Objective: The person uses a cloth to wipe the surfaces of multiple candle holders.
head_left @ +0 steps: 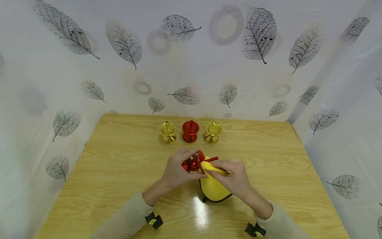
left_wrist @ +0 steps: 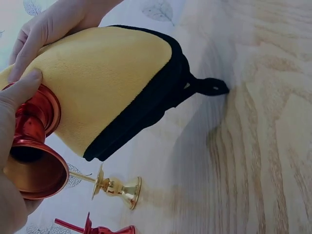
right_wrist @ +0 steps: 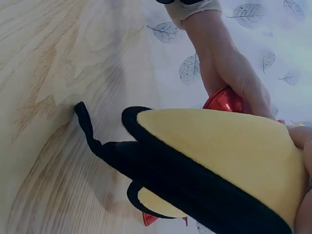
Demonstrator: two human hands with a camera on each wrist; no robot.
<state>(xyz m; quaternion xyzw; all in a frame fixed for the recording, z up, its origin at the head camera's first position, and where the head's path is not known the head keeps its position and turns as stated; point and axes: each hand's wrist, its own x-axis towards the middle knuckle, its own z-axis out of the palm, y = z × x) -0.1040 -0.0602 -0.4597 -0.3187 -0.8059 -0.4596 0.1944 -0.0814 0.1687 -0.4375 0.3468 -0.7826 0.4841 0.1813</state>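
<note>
My left hand [head_left: 176, 171] holds a shiny red candle holder [head_left: 194, 165] tipped on its side, its spike pointing right. The hollow underside of its base shows in the left wrist view. In my right hand [head_left: 234, 176] is a folded yellow cloth [head_left: 214, 190] with black edging, pinched between thumb and fingers against the holder's dish. The rest of the cloth hangs below, and its black loop [left_wrist: 212, 87] is plain in the left wrist view. In the right wrist view the cloth hides most of the holder.
Toward the table's back edge stand a gold candle holder [head_left: 168, 132], a red one [head_left: 190, 131] and another gold one [head_left: 213, 132], all upright in a row. Leaf-patterned white sheeting [head_left: 185, 66] hangs behind and beside the wooden table [head_left: 125, 156].
</note>
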